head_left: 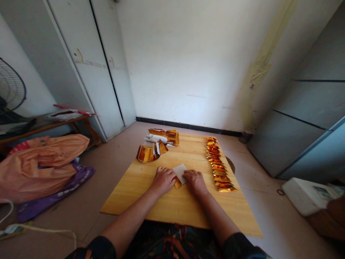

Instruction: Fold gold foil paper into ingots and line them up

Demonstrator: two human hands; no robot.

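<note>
A small sheet of foil paper (180, 173) lies on the wooden tabletop in front of me, pale side up, with a gold part showing at its near left edge. My left hand (164, 180) holds that left edge, its fingers curled and closed on the paper. On the right side, my right hand (196, 182) presses its closed fingertips onto the sheet. Under both hands, the fingertips are partly hidden. To the right runs a long row of folded gold foil pieces (219, 164). Curved gold foil sheets (147, 154) lie in a loose pile at the far left.
The wooden table (126, 196) stands near a white wall. More gold foil stacks (172, 137) sit at its far left edge, beside a white roll-like item (156, 138). Left on the floor are an orange bag (40, 165) and a purple bag (59, 190); right, a white box (304, 196).
</note>
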